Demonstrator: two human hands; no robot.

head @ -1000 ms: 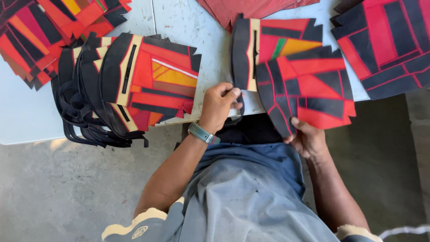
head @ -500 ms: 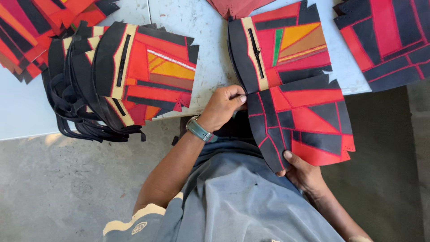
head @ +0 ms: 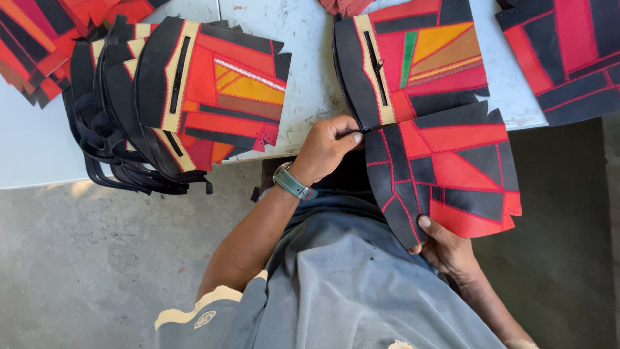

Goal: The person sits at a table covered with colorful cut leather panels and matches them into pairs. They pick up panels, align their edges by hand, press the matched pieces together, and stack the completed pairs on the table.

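Both my hands gripped the red-and-black patchwork leather panel [head: 445, 171]: left hand [head: 330, 147] pinching its top edge, right hand [head: 445, 249] grasping the corner I had drawn lower, off the white table [head: 310, 84].

A white, scuffed table [head: 303, 77] carries red-and-black patchwork panels: a fanned stack [head: 168, 103] at left; one zippered panel [head: 413, 64] at centre. More panels [head: 568, 52] lie right.

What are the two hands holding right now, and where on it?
Both hold one red-and-black patchwork panel: the left hand pinches its upper near edge beside the zippered panel, and the right hand grips its lower corner.
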